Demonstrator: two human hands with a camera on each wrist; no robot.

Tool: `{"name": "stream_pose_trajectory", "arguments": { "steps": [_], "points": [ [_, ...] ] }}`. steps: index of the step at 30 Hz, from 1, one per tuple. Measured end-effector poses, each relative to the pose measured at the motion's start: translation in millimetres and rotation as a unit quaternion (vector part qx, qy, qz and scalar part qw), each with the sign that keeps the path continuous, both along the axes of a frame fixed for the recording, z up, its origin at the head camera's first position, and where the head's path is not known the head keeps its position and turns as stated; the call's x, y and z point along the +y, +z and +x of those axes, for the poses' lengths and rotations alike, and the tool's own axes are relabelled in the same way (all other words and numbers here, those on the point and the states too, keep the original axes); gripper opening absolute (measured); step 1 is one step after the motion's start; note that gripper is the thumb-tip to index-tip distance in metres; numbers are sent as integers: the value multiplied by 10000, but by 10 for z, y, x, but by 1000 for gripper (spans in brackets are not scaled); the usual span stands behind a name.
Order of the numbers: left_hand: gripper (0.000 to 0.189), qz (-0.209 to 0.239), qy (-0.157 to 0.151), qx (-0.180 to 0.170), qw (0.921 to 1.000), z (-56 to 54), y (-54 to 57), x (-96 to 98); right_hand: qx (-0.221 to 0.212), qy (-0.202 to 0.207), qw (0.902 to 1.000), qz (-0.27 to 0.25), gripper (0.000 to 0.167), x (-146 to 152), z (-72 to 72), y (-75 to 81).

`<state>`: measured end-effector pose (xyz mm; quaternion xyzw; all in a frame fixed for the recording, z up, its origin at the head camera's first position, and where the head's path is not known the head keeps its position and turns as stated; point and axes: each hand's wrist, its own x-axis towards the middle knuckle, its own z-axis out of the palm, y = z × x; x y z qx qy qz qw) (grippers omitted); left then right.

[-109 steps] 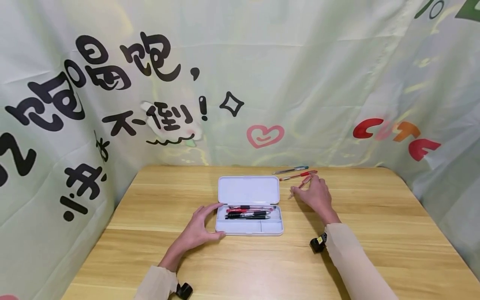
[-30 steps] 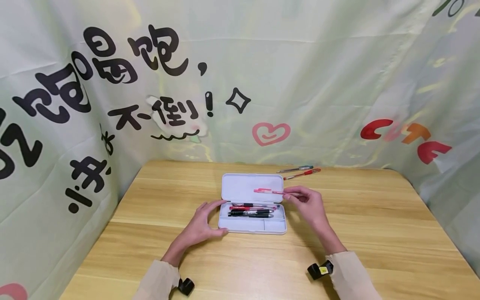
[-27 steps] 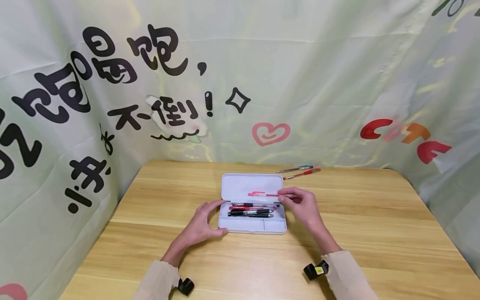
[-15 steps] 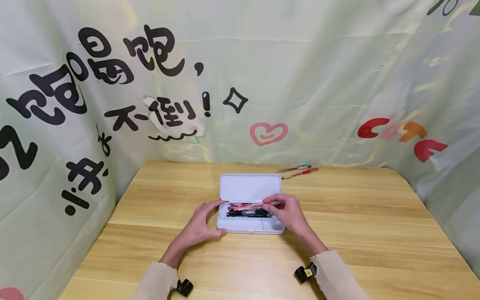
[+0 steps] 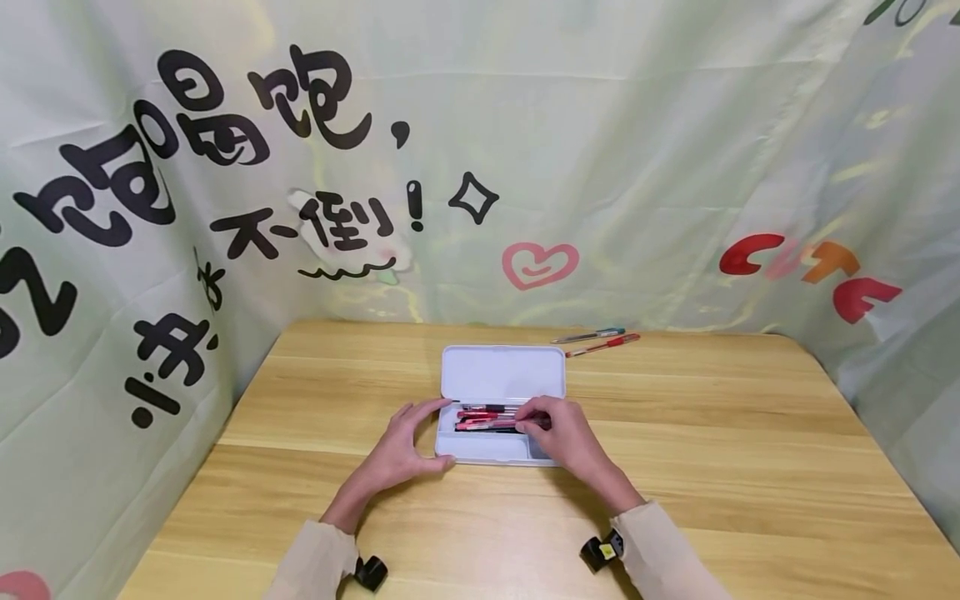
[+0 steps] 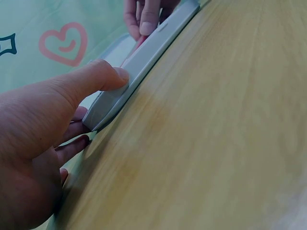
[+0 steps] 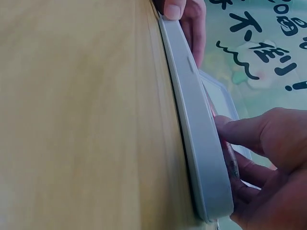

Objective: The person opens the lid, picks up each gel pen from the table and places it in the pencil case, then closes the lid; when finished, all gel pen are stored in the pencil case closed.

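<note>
White case, head view: a rectangular white plastic pencil case, lid back, lies on the light wood-grain tabletop between the hands.
Left hand, head view: the left hand grips the case's end, thumb in front, forefinger by the hinge.
Pink pen, head view: a slim clear-and-pink plastic pen is pinched in the right hand, low over the long compartment; whether it touches the pens beneath I cannot tell.
Pens outside, head view: a clear pen with a teal end and a red-gripped clear pen lie beyond the right hand.
Thumb, left wrist view: the left thumb presses the case's front wall.
Fingertips, right wrist view: the right thumb and fingers meet at the pen, partly hidden behind the wall.
Step, as judged: laying the pink pen in; the next move calls for lowering it lengthwise, then easing the right fingers apart.
</note>
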<state>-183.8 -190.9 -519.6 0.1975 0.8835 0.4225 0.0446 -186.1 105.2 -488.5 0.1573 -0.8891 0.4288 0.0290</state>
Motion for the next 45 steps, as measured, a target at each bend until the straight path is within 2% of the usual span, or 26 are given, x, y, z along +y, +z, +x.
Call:
{"name": "stream_pose_trajectory", "arguments": {
  "steps": [15,25,32,39,45],
  "points": [
    [89,-38,-49,-10,10000,-15,5,6,22,-21,10000,-61,18,15,27,33],
    [89,6,-33,-27,10000,-7,24,4,-53,-58,9983,-572,19,206,-18,127],
    [89,3,65,-134,9999,19,21,9,64,-608,9954,-735,25,497,-132,182],
    [89,30,22,-99,9999,28,25,18,82,-1107,9913,-713,31,918,-306,226],
    [89,36,7,-50,10000,27,34,20,60,-1286,9893,-682,33,1234,-502,246]
  ]
}}
